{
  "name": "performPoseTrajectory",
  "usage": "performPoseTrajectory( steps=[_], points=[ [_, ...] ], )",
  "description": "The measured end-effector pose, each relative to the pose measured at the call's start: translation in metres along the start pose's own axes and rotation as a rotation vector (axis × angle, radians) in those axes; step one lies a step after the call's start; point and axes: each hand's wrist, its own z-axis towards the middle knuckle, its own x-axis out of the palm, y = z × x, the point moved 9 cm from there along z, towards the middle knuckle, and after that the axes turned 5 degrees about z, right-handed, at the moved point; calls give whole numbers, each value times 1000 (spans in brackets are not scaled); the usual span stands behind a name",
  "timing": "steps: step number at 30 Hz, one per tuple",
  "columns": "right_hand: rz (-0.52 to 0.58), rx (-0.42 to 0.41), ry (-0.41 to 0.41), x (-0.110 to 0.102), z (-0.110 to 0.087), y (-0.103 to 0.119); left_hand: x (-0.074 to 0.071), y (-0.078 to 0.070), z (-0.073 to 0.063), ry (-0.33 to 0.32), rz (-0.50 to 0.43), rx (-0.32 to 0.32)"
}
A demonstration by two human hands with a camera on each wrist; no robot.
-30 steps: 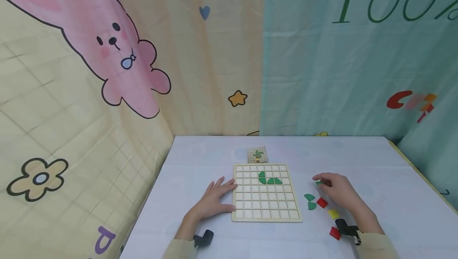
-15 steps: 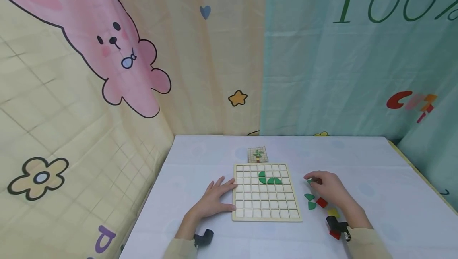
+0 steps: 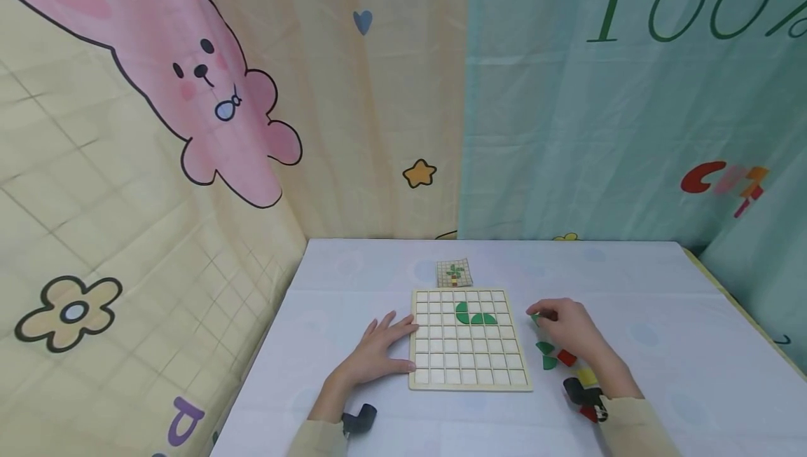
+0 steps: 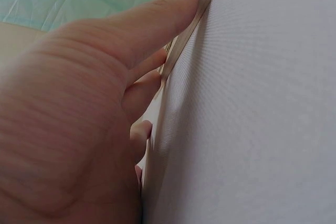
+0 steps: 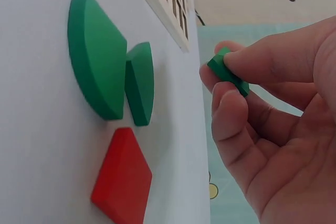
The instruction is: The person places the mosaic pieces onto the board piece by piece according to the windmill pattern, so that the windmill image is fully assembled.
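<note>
My left hand (image 3: pixel 377 355) rests with spread, straight fingers at the left edge of a wooden grid board (image 3: pixel 468 364); in the left wrist view its thumb and fingertips touch the board's side. My right hand (image 3: pixel 570 324) pinches a green quarter-circle block (image 5: pixel 229 72) between thumb and fingers, to the right of the board. Three green quarter-circle blocks lie in the board's upper cells, one of them a green block (image 3: pixel 462 318). Below the right hand on the table lie two more green blocks (image 5: pixel 97 59) and a red square block (image 5: pixel 124 174).
A small pattern card (image 3: pixel 454 273) lies just beyond the board. A yellow block (image 3: pixel 587 376) and another red block (image 3: pixel 588 413) are partly covered by the right wrist's black camera (image 3: pixel 583 392). Printed curtains stand behind the white table (image 3: pixel 353 275).
My right hand has moved left toward the board, carrying the green block. The left hand and the board have stayed in place.
</note>
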Motion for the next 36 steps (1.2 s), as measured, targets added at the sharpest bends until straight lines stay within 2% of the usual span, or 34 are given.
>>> performPoseTrajectory(
  steps=[4, 11, 16, 22, 25, 36],
  points=[
    [29, 14, 0, 3, 1, 2, 0, 0, 0, 0, 0, 3],
    [146, 104, 31, 12, 4, -1, 1, 0, 0, 1, 0, -4],
    [185, 67, 25, 15, 6, 4, 1, 1, 0, 5, 5, -10],
    [130, -12, 7, 18, 8, 16, 1, 1, 0, 5, 16, -6],
    [142, -37, 15, 20, 8, 22, 1, 1, 0, 3, 17, -1],
    [205, -43, 51, 39, 14, 31, 1, 1, 1, 3, 13, 10]
  ],
)
